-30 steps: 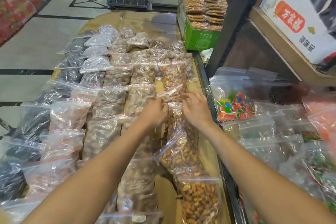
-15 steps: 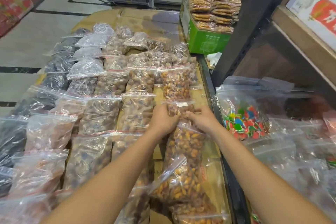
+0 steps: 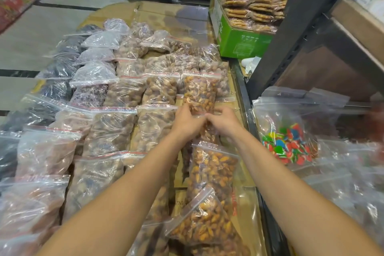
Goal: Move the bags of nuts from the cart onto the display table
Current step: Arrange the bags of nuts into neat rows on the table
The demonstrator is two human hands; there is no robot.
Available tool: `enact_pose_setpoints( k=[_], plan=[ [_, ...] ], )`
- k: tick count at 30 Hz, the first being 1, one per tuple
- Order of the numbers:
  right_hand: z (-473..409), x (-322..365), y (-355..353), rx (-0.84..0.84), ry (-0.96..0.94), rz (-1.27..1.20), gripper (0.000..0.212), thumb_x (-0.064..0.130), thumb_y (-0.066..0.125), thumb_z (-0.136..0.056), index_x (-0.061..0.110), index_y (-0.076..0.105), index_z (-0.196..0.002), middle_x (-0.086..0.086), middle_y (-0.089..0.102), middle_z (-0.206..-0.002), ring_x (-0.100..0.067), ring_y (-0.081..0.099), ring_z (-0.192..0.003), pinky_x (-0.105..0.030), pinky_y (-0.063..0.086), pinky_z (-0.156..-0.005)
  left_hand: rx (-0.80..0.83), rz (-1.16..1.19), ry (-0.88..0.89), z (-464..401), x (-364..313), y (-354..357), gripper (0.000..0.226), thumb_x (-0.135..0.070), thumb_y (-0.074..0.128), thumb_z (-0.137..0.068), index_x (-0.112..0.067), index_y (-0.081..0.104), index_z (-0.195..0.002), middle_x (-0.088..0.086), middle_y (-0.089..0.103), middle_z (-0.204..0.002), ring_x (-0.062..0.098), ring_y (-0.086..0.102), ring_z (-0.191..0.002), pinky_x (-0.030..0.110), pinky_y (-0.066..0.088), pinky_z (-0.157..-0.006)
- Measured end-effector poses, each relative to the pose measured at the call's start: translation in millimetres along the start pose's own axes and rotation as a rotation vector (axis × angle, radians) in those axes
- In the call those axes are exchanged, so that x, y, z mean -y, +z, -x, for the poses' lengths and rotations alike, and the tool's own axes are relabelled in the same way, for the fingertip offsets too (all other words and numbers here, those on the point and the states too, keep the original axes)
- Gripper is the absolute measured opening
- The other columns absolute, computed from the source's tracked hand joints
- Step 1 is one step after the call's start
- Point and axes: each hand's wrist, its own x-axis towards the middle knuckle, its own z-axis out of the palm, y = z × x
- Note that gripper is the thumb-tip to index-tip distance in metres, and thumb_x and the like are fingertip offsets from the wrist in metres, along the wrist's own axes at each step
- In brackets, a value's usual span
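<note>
The surface (image 3: 187, 9), covered in flattened cardboard, fills most of the view and carries rows of clear zip bags running from 6 o'clock up to 12 o'clock: dark contents along the 9 o'clock side, pale brown nuts through the middle, and golden-orange nuts in the column nearest the 3 o'clock edge. At 1 o'clock a green box (image 3: 243, 44) holds stacked packs of flat brown cakes (image 3: 252, 1), beside a dark shelf frame (image 3: 291, 25). At 3 o'clock, off the surface, lies a bag of coloured candy (image 3: 287, 144) among other clear bags. Near the centre, the bag of nuts (image 3: 199, 94) with golden-orange kernels lies in the right-hand column, its lower end under both hands. The left hand (image 3: 188, 123) has its grip curled round that bag's lower edge, and the right hand (image 3: 225, 121) meets it knuckle to knuckle, its grip curled on the same end. Two more golden bags (image 3: 212, 169) overlap toward 6 o'clock between the forearms.
</note>
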Motion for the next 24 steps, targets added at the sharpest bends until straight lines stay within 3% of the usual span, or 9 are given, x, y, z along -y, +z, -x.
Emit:
enact_pose_setpoints(
  k=[4,7,10,12,14,18,20,22,24],
  plan=[
    [0.4,1.8,5.2,-0.029,-0.008,-0.03,0.018,0.016,0.071,-0.092,0.022,0.064,-0.108,-0.001,0.071,-0.1,-0.023,0.068,-0.087,-0.039,0.058,-0.078,-0.002,-0.145,-0.034,2.7,0.5,6.8,0.094,-0.046,0.062,-0.064,-0.021,0.031,-0.15,0.005,0.029,-0.157,0.039,0.047,-0.132,0.056,0.049,-0.103],
    [5.3,0.8,-1.4,-0.04,0.01,-0.072,0.051,0.025,0.07,-0.094,0.01,0.053,-0.14,-0.009,0.061,-0.138,-0.021,0.062,-0.102,-0.041,0.056,-0.094,-0.004,-0.132,-0.009,13.5,-7.5,4.3,0.091,-0.04,0.064,-0.074,-0.021,0.025,-0.154,0.002,0.019,-0.163,0.036,0.044,-0.136,0.052,0.05,-0.103],
    [20.6,-12.0,-8.8,-0.039,0.059,-0.033,0.064,0.04,0.069,-0.094,0.014,0.044,-0.147,-0.005,0.056,-0.141,-0.023,0.061,-0.109,-0.043,0.054,-0.093,-0.023,-0.105,0.052,33.7,2.8,1.0,0.08,-0.027,0.064,-0.088,-0.022,0.023,-0.157,0.004,0.024,-0.163,0.033,0.047,-0.136,0.051,0.05,-0.105],
    [31.8,-21.3,-11.9,0.073,0.081,0.056,0.043,0.041,0.075,-0.089,0.016,0.057,-0.119,0.0,0.066,-0.114,-0.016,0.066,-0.094,-0.037,0.053,-0.084,-0.028,-0.171,0.019,51.0,16.2,0.4,0.07,-0.034,0.06,-0.092,-0.02,0.029,-0.152,0.01,0.041,-0.152,0.033,0.055,-0.127,0.053,0.052,-0.1],
    [37.5,-30.4,-13.6,0.165,0.064,0.052,0.034,0.031,0.085,-0.082,0.012,0.066,-0.104,0.001,0.074,-0.098,-0.014,0.071,-0.086,-0.037,0.058,-0.087,-0.01,-0.181,-0.01,63.5,20.1,0.5,0.059,-0.043,0.058,-0.094,-0.014,0.037,-0.142,0.01,0.058,-0.13,0.031,0.063,-0.112,0.052,0.056,-0.092],
    [44.8,-23.5,-13.1,0.103,0.027,-0.038,0.032,0.006,0.081,-0.086,0.014,0.066,-0.114,-0.006,0.072,-0.106,-0.011,0.066,-0.079,-0.026,0.056,-0.067,-0.086,0.018,0.022,74.1,11.9,-3.9,0.044,-0.02,0.068,-0.091,-0.019,0.05,-0.132,0.001,0.06,-0.124,0.024,0.066,-0.1,0.048,0.059,-0.087],
    [46.9,-18.4,-12.8,0.129,0.101,-0.084,0.039,0.002,0.078,-0.087,0.009,0.063,-0.122,-0.006,0.072,-0.105,-0.013,0.071,-0.079,-0.031,0.061,-0.07,-0.024,0.042,-0.001,74.1,7.5,-7.4,0.041,-0.005,0.066,-0.09,-0.018,0.058,-0.128,0.003,0.062,-0.128,0.026,0.068,-0.1,0.044,0.06,-0.086],
    [46.6,-18.8,-9.8,0.128,0.122,-0.156,0.047,-0.004,0.077,-0.085,0.007,0.061,-0.128,-0.007,0.073,-0.104,-0.019,0.074,-0.086,-0.039,0.064,-0.077,0.017,0.067,-0.019,72.1,7.0,-11.8,0.043,0.002,0.063,-0.089,-0.019,0.062,-0.126,0.005,0.065,-0.124,0.021,0.067,-0.079,0.034,0.057,-0.063],
    [50.9,-19.4,-8.4,0.046,0.109,-0.107,0.036,-0.003,0.075,-0.088,0.01,0.064,-0.12,-0.006,0.071,-0.103,-0.016,0.069,-0.083,-0.026,0.058,-0.059,0.003,0.073,-0.018,73.0,8.2,-16.7,0.046,-0.001,0.066,-0.09,-0.019,0.059,-0.132,0.002,0.065,-0.117,0.014,0.059,-0.063,0.027,0.048,-0.05]
  ],
)
